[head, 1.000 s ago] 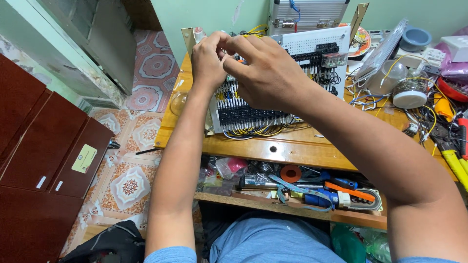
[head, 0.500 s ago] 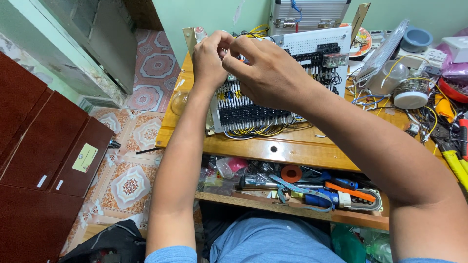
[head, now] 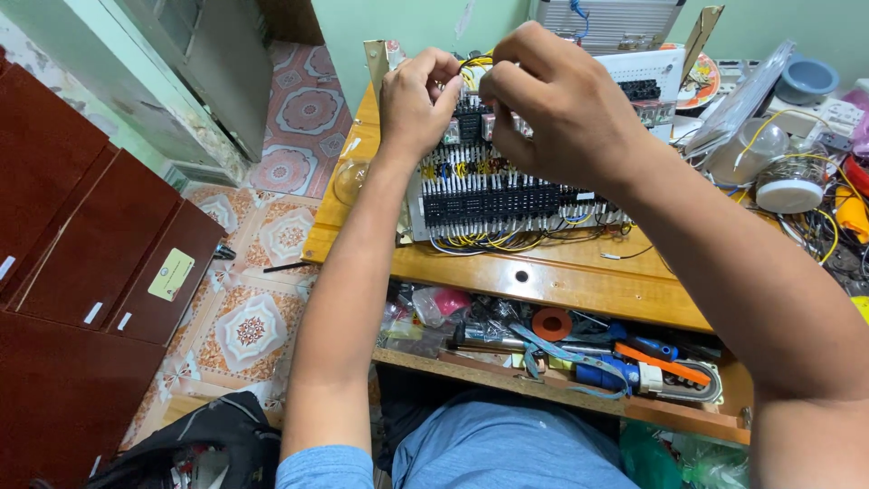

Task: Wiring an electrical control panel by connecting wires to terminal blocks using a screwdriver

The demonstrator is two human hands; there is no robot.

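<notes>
A wired control panel lies flat on the wooden desk, near its left end, with one long row of black terminal blocks across its middle and bundles of yellow, black and blue wires looping out along its near edge. Both hands work at the panel's far side. The left hand has its thumb and fingers pinched together on a thin dark wire that arches over to the right hand, whose fingers are curled and closed on the same wire's other end, just above a small component on the panel; what exactly sits between those fingertips is hidden by the knuckles.

Just left of the panel one clear glass bulb rests on the desk edge. Behind the panel stands one white perforated board. To the right lie one clear plastic sheet, one clear jar with a white lid and a tangle of yellow wire.

Below the desktop an open shelf holds a jumble of tools: one orange-handled screwdriver, one blue-handled tool and one roll of red tape can be counted; the rest is too cluttered to count.

On the tiled floor to the left stands a dark red cabinet, with a black bag at its foot
</notes>
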